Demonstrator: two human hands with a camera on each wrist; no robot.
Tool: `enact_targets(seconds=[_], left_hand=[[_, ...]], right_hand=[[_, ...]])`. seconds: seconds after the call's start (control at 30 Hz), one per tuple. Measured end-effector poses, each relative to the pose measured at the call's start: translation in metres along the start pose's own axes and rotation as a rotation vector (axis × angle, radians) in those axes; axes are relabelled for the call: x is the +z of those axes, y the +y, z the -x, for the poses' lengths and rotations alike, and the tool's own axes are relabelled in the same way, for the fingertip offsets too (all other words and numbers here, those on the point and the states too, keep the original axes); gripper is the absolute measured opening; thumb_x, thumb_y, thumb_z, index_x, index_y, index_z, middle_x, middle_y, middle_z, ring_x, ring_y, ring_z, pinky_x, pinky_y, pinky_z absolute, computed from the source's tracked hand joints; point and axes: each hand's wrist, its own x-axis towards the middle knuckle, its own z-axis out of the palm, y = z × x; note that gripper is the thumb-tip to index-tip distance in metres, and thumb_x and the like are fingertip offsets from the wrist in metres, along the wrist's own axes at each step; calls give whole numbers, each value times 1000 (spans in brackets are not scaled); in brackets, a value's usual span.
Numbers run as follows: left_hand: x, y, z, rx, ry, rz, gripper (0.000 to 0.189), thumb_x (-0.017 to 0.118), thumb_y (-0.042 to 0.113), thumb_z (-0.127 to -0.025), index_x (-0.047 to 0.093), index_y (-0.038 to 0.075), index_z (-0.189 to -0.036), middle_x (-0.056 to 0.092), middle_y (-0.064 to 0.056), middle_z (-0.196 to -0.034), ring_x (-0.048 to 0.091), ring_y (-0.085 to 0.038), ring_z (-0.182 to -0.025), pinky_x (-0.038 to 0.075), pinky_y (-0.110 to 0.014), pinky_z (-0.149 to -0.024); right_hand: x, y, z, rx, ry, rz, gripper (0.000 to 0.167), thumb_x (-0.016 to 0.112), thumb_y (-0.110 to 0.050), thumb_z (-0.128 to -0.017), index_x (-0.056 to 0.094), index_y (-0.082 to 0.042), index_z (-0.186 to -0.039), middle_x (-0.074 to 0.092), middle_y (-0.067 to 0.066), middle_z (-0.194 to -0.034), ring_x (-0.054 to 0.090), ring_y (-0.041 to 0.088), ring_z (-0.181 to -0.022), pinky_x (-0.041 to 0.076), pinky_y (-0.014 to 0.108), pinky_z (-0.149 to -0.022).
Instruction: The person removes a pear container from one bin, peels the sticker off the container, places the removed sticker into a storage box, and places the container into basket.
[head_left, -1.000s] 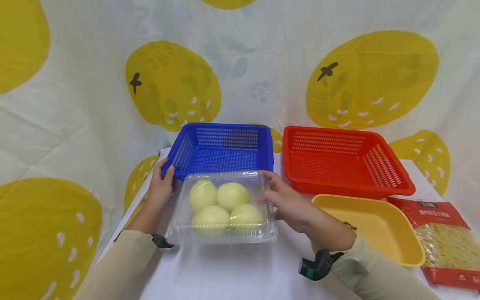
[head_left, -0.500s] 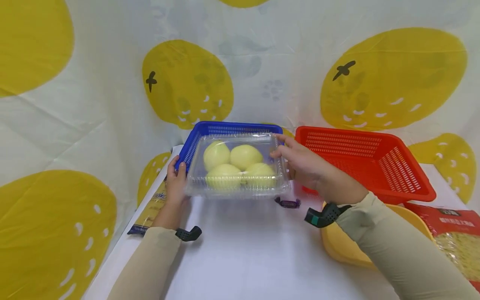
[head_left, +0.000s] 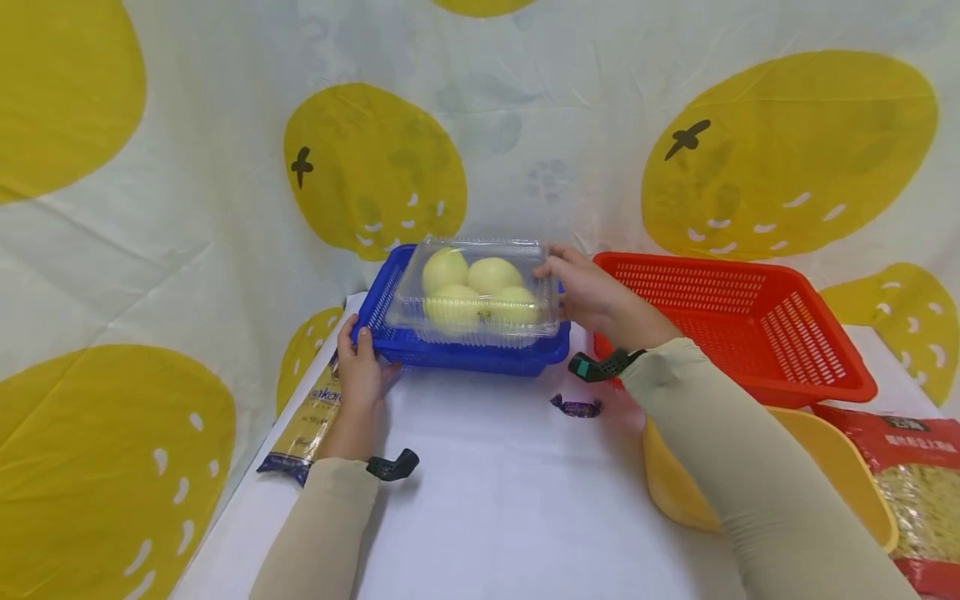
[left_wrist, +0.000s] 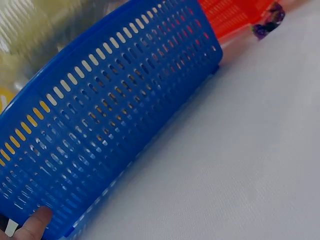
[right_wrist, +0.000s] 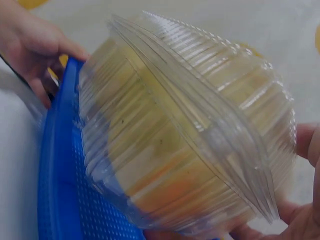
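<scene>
In the head view, my right hand (head_left: 592, 292) grips the right side of a clear plastic clamshell box (head_left: 487, 250). Inside it are several round, pale yellow-green fruits (head_left: 495, 275). The box is over the blue basket (head_left: 450, 357), overlapping its opening and tilted toward me. The right wrist view has the ribbed clamshell (right_wrist: 200, 100) close up, fingers around its end. At the basket's left front corner, my left hand (head_left: 360, 371) holds the rim between thumb and fingers. The left wrist view shows the slotted basket wall (left_wrist: 115, 100) with one fingertip (left_wrist: 40, 220) against it.
A red basket (head_left: 697, 321) stands right of the blue one, with a yellow bin (head_left: 682, 475) in front of it. A red noodle bag (head_left: 918, 492) lies far right. A purple-wrapped candy (head_left: 577, 407) and a gold packet (head_left: 311, 421) lie on the white table (head_left: 480, 500).
My right hand has carried the clamshell forward and up from in front of the blue basket to over it. My left hand stays at the basket's corner. The candy has come into view.
</scene>
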Motion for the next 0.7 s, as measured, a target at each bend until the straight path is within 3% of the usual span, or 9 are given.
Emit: enact_targets(seconds=[0.23,0.5,0.7], left_hand=[[2,-3,0,7,22,10,45,40,35,-117,38,38,-162,39,-10,-164,48,-31,-146,46,-69,-109],[4,-4,-1,4,19,23,44,40,35,-117,38,38,-161,37,-11,-166,46,-34,-148,46,-69,-109],[4,-4,-2,-12,39,1,43,40,37,-117,39,42,-160,39,-6,-165,49,-27,-146,49,-65,-108]], right_hand=[[-2,14,-30,2,30,-37,72,54,-18,-104,21,-23,-169,25,8,-169,30,49,-147,32,68,-120],[3,25,-50,33,80,20,83,56,-18,-102,11,-20,-172,8,9,-178,19,57,-154,32,74,-118],[12,25,-54,71,94,91,84,58,-18,-101,13,-18,-171,16,13,-175,32,59,-147,41,74,-111]])
